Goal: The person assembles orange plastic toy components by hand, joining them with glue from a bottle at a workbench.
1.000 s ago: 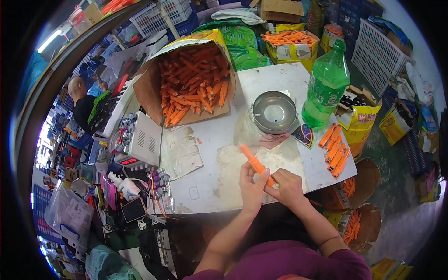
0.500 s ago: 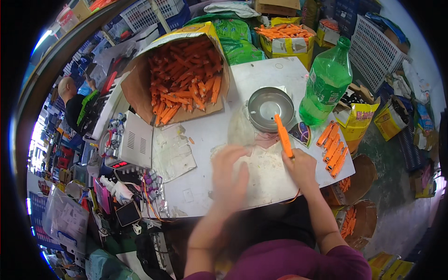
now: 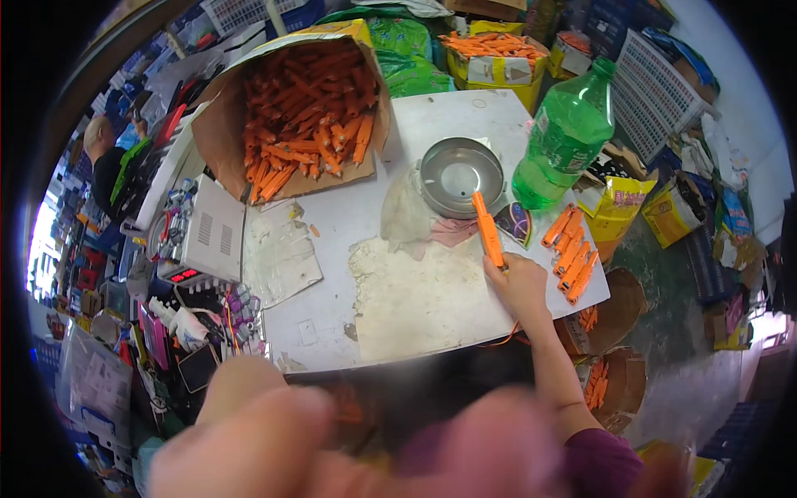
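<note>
My right hand is closed around the lower end of a long orange plastic piece, held upright with its narrow end by the rim of a round metal bowl. A row of similar orange pieces lies on the table to the right of that hand. My left hand fills the lower part of the view, raised very close and badly blurred; how its fingers stand, and whether they hold anything, does not show. A large open sack at the back left spills more orange pieces toward the table.
A big green plastic bottle stands right of the bowl. On the left sits a white box-shaped device with a red display. Cartons holding orange pieces stand below the table's right edge. A co-worker is at the far left.
My left hand has come up from over the table to close before the view. The view has shifted slightly. My right hand keeps the orange piece beside the bowl.
</note>
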The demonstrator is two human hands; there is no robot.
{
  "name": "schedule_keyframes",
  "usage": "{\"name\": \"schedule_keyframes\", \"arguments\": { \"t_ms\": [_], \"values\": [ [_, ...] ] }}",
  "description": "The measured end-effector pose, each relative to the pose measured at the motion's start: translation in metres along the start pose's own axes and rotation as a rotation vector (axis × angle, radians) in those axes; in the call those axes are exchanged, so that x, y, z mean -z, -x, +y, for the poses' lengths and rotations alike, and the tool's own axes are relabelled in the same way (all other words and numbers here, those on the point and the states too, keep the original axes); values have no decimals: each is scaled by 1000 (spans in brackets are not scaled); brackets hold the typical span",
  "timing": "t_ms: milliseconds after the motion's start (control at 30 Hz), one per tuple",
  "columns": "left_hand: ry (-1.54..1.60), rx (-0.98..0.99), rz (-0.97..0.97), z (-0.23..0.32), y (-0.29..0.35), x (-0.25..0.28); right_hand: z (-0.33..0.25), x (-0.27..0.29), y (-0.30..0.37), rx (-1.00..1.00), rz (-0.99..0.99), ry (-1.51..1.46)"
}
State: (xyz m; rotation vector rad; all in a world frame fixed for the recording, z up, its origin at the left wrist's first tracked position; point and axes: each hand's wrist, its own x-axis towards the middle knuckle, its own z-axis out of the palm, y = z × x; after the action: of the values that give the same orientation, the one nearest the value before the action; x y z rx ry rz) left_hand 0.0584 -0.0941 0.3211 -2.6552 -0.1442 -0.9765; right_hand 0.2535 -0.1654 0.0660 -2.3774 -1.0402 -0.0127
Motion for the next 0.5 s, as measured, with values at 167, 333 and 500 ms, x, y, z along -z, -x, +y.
{"name": "schedule_keyframes", "arguments": {
  "t_ms": [167,333,500],
  "values": [
    [-175,76,-150,20,20,29,-10,-7,1,17,-35,-31],
    [-327,194,-310,20,38,57,-4,15,2,-54,1,9],
    [-473,231,-447,9,93,97,-5,5,1,-27,-3,-19]
  ]
}}
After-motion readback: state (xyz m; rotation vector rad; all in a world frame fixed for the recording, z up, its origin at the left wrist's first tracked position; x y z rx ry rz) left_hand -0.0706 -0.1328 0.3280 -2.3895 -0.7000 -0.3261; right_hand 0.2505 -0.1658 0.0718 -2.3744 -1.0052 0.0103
